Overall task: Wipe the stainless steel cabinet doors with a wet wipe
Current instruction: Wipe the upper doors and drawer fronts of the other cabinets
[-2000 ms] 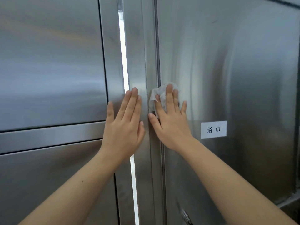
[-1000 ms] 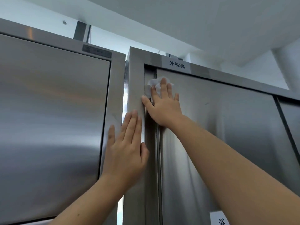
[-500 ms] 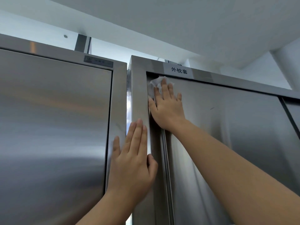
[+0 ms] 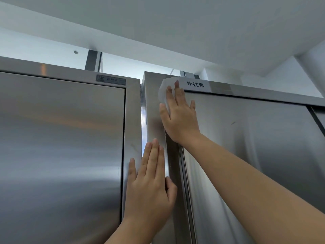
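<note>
View from below, looking up. A pale ceiling [image 4: 175,23] spans the area above both hands. The left door [image 4: 61,147], brushed steel, fills the area left of the left hand [image 4: 151,191]. The right door [image 4: 255,147], also brushed steel, extends right of the right hand [image 4: 181,117] and behind its forearm. The right cabinet's frame [image 4: 154,111] rises as an upright post from under the left hand to the corner under the right hand's fingertips, then turns into a top rail running away to the right. A narrow bright gap [image 4: 143,120] separates the two cabinets, just above the left hand's fingertips.

Left hand: flat, fingers straight and close together, palm resting on the steel across the gap, thumb on the post; it holds nothing. Right hand: flat, fingers straight and slightly spread, pressing the wipe [image 4: 164,90] against the frame's upper corner. The white wipe shows above and left of the fingers, between thumb and fingertips; the rest lies hidden under the palm.

A white label [image 4: 195,84] with black characters sits on the rail just right of the right hand's fingertips. A small dark plate [image 4: 111,80] sits on the left cabinet's top rail, well left of the wipe.
</note>
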Demonstrator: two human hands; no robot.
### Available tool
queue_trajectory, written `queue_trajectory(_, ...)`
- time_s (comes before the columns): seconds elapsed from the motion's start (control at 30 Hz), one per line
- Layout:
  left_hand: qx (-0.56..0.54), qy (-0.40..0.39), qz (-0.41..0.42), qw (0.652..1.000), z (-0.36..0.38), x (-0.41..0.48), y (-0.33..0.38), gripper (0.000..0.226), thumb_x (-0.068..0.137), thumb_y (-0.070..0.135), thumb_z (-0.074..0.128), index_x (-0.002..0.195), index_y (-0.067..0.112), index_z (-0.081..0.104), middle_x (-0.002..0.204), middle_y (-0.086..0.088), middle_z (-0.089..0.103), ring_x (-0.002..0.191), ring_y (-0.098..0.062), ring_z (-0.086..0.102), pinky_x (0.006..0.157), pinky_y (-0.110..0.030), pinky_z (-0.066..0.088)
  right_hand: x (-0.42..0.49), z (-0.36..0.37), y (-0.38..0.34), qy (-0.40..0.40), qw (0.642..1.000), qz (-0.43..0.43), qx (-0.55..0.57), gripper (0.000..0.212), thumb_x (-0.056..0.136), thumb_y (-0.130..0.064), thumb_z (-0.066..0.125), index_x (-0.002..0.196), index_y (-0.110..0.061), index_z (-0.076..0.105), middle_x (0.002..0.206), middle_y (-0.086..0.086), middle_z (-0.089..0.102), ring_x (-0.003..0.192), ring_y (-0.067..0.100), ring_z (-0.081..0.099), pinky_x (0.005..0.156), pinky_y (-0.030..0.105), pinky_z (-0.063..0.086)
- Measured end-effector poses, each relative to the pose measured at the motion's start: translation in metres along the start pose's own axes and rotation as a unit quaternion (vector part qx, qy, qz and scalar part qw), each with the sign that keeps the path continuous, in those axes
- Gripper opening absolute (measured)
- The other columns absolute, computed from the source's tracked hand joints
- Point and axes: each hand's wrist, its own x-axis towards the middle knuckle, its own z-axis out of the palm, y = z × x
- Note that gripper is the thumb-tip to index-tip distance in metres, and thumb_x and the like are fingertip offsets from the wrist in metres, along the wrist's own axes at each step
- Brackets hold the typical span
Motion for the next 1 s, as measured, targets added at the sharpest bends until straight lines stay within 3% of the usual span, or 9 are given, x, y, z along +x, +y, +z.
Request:
queue_trajectory(0.17, 0.000, 0.007, -0.003, 1.000, 0.001, 0.001, 0.000, 0.065, 0.073, 0.026, 0.036, 0.132, -0.001, 0.048, 0.142, -0.015, 0.041, 0.130, -0.034, 0.037, 0.096, -0.059, 0.031, 0.005, 0.013, 0.003, -0.086, 0.993, 0.030, -0.077, 0.063, 0.098, -0.049, 0.015, 0.150, -0.014, 0.010, 0.157, 0.005, -0.013, 0.143, 0.021, -0.016, 0.110, 0.050, -0.013)
queue_trajectory(0.37, -0.002, 0.012, -0.007, 1.000, 0.004, 0.001, 0.000, 0.066, 0.073, 0.027, 0.036, 0.133, 0.000, 0.048, 0.143, -0.014, 0.040, 0.130, -0.033, 0.037, 0.096, -0.060, 0.030, 0.006, 0.014, 0.005, -0.031, 0.992, -0.047, -0.116, 0.071, 0.096, -0.050, 0.016, 0.146, 0.000, 0.020, 0.153, 0.003, -0.027, 0.141, 0.017, -0.021, 0.108, 0.044, -0.018)
queue_trajectory(0.57, -0.004, 0.027, -0.003, 1.000, 0.005, 0.001, -0.001, 0.066, 0.072, 0.027, 0.037, 0.131, 0.000, 0.050, 0.141, -0.014, 0.043, 0.128, -0.033, 0.040, 0.094, -0.060, 0.032, 0.006, 0.017, 0.007, -0.069, 0.995, -0.040, -0.059, 0.066, 0.099, -0.045, 0.023, 0.147, -0.001, 0.011, 0.156, 0.013, -0.011, 0.144, 0.020, -0.009, 0.114, 0.039, -0.005)
queue_trajectory(0.8, -0.002, 0.027, -0.004, 1.000, 0.004, 0.001, 0.000, 0.065, 0.072, 0.026, 0.037, 0.129, -0.001, 0.051, 0.141, -0.015, 0.043, 0.127, -0.035, 0.040, 0.092, -0.061, 0.035, 0.006, 0.018, 0.002, -0.066, 0.996, -0.057, 0.010, 0.066, 0.099, -0.038, 0.027, 0.148, -0.010, -0.008, 0.157, 0.014, 0.002, 0.144, 0.021, -0.004, 0.113, 0.039, -0.006)
queue_trajectory(0.9, -0.003, 0.031, -0.006, 0.999, 0.003, 0.002, 0.001, 0.065, 0.072, 0.026, 0.037, 0.128, -0.002, 0.053, 0.139, -0.016, 0.044, 0.126, -0.036, 0.041, 0.091, -0.062, 0.037, 0.008, 0.017, 0.002, -0.083, 0.995, -0.063, -0.011, 0.067, 0.099, -0.043, 0.023, 0.144, -0.021, -0.021, 0.157, 0.016, 0.000, 0.144, 0.024, -0.006, 0.113, 0.038, -0.010)
queue_trajectory(1.0, -0.002, 0.034, -0.005, 0.999, 0.003, 0.002, 0.001, 0.064, 0.071, 0.026, 0.037, 0.127, -0.002, 0.054, 0.138, -0.015, 0.045, 0.125, -0.036, 0.042, 0.089, -0.062, 0.038, 0.012, 0.016, 0.001, -0.098, 0.992, -0.068, -0.049, 0.065, 0.097, -0.050, 0.019, 0.143, -0.030, -0.023, 0.155, 0.021, 0.001, 0.144, 0.026, -0.007, 0.112, 0.038, -0.012)
